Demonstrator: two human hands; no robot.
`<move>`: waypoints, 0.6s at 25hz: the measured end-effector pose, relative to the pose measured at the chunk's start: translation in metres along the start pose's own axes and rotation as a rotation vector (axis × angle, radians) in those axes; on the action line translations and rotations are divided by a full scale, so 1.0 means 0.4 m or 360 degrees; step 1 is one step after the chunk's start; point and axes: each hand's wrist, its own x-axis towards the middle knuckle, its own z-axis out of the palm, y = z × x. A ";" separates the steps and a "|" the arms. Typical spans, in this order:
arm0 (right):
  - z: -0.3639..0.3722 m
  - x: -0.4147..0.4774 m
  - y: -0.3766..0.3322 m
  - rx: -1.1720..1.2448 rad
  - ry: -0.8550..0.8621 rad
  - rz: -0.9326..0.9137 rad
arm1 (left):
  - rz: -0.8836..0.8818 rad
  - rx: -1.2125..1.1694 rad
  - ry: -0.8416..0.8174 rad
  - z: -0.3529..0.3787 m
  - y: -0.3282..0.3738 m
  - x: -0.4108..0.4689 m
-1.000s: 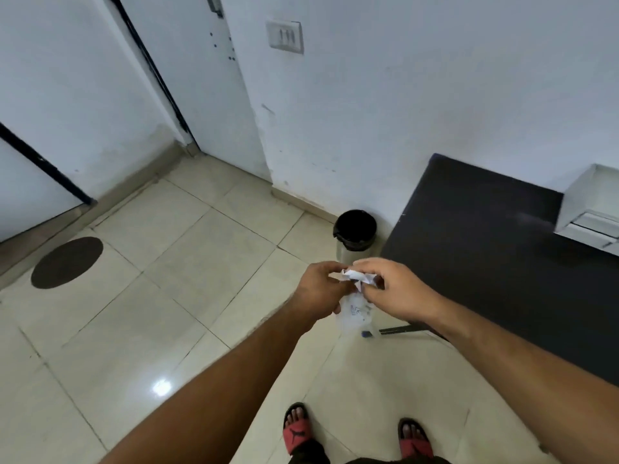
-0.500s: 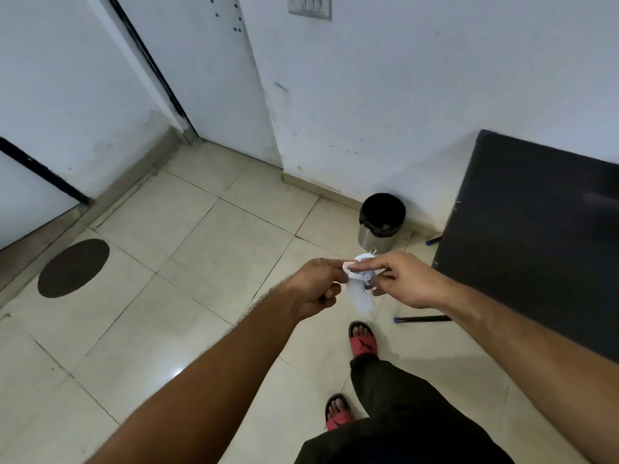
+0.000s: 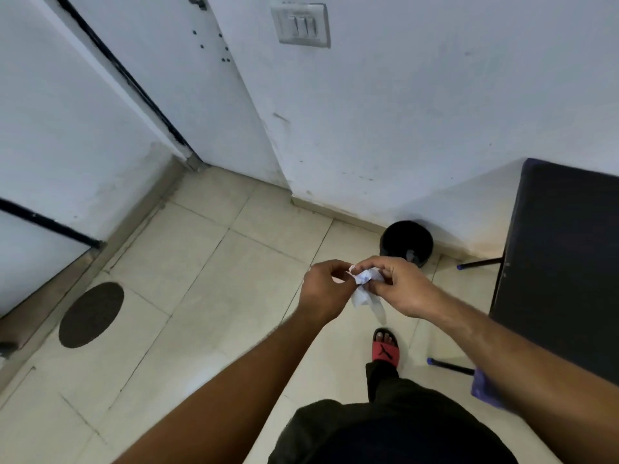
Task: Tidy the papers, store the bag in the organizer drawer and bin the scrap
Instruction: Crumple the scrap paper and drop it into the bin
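A crumpled white scrap of paper (image 3: 365, 286) with faint blue marks hangs between both hands over the tiled floor. My right hand (image 3: 400, 288) pinches its upper part with thumb and fingers. My left hand (image 3: 326, 291) touches the scrap's left edge with its fingertips, fingers curled. A small round black bin (image 3: 406, 242) stands on the floor by the wall, just beyond my hands, its mouth open and dark.
A black table (image 3: 562, 262) with thin dark legs fills the right side. A white wall with a light switch (image 3: 303, 25) is ahead, a door to its left. A round dark floor cover (image 3: 91, 314) lies at left. My red sandal (image 3: 385, 349) is below the hands.
I have stepped closer to the bin and the view has turned left, so the table slides right. The scrap is bunched tighter between my hands.
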 end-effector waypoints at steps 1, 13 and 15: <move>-0.028 0.041 0.011 -0.0035 0.0056 0.0028 | 0.0008 0.0073 -0.0008 0.003 0.016 0.049; -0.170 0.327 0.092 0.0433 0.0837 0.0792 | 0.0453 0.0650 -0.0909 0.064 0.124 0.517; -0.178 0.356 0.102 0.0563 0.0911 0.0884 | 0.0490 0.0692 -0.1009 0.076 0.153 0.592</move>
